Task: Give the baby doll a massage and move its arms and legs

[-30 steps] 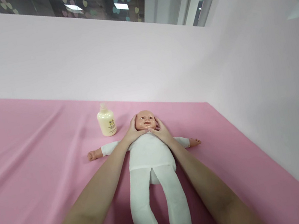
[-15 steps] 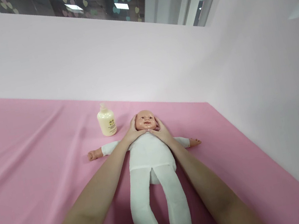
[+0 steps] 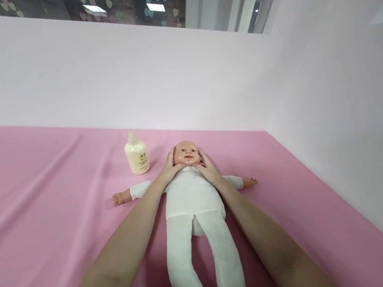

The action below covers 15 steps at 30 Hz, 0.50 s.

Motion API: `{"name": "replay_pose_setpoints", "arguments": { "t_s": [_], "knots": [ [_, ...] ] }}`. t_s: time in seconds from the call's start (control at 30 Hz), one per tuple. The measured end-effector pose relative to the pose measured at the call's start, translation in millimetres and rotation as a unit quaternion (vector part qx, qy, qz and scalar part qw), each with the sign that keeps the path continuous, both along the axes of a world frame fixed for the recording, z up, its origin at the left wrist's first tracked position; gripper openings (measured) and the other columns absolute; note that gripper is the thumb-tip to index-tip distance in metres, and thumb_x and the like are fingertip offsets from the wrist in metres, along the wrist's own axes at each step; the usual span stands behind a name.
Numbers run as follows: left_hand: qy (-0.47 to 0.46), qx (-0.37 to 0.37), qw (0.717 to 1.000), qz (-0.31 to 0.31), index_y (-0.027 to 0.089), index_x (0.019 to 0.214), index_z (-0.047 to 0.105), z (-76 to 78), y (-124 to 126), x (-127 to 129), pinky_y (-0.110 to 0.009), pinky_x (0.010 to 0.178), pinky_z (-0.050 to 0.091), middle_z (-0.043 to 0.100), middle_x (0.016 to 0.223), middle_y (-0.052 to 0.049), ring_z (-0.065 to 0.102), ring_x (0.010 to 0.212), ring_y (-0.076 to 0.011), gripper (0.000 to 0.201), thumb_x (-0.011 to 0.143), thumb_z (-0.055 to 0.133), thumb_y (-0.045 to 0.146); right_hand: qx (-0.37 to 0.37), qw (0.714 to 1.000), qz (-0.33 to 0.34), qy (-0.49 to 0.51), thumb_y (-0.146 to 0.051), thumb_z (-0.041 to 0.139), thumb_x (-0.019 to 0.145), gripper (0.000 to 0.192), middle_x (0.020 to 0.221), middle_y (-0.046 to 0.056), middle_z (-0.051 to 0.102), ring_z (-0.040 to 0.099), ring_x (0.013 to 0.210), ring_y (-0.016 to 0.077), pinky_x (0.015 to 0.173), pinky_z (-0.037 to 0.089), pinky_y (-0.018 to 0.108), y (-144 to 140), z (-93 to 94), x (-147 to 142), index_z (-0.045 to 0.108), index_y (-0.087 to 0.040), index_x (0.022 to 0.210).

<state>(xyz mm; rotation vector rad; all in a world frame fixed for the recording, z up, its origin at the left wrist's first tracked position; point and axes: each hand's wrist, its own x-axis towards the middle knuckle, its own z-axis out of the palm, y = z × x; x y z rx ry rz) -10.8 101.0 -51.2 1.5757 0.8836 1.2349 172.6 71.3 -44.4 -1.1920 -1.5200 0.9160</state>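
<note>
My left hand [image 3: 169,169] lies cupped against one side of the doll's head [image 3: 186,153], fingers spread up along the cheek and temple, thumb under the chin. My right hand [image 3: 208,169] mirrors it on the other side, fingers flat along the cheek, palm resting on the shoulder of the doll [image 3: 194,212]. Both grips are wide and loose: they cradle the head between them without closing around it.

The doll lies on its back on the pink sheet [image 3: 37,190], face up, head away from me, legs running toward me and out of the lower edge of the view. It wears a white suit. Its arms are stretched out to either side, bare hands resting on the sheet. My forearms run along both flanks of its body, the left just clear of the leg, the right close beside the torso.

A cream bottle [image 3: 136,154] stands upright on the sheet, near the head on my left side, apart from my left hand. Behind the sheet rises a pale wall [image 3: 128,80], meeting a second wall at the right.
</note>
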Motion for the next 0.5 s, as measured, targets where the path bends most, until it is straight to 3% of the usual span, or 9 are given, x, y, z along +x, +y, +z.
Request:
{"name": "replay_pose_setpoints", "arguments": {
  "t_s": [0.2, 0.5],
  "knots": [
    [-0.001, 0.005, 1.000, -0.005, 0.020, 0.145, 0.016, -4.5, 4, -1, -0.041, 0.114, 0.021, 0.017, 0.152, -0.007, 0.019, 0.139, -0.0274, 0.088, 0.069, 0.059, 0.024, 0.013, 1.000, 0.004, 0.015, -0.035, 0.060, 0.074, 0.075, 0.141, 0.004, 0.043, 0.047, 0.122, 0.0220, 0.105, 0.036, 0.038, 3, -2.6, 1, 0.030, -0.026, 0.142],
    [-0.021, 0.006, 1.000, 0.009, 0.024, 0.144, 0.022, -11.5, 10, 0, -0.041, 0.115, 0.019, 0.028, 0.149, -0.003, 0.021, 0.139, -0.0264, 0.082, 0.069, 0.055, 0.020, 0.025, 0.998, 0.024, 0.053, -0.027, 0.052, 0.075, 0.067, 0.144, 0.000, 0.039, 0.036, 0.133, 0.0180, 0.112, 0.028, 0.035, 4, -3.3, 1, 0.036, -0.025, 0.139]
  ]
}}
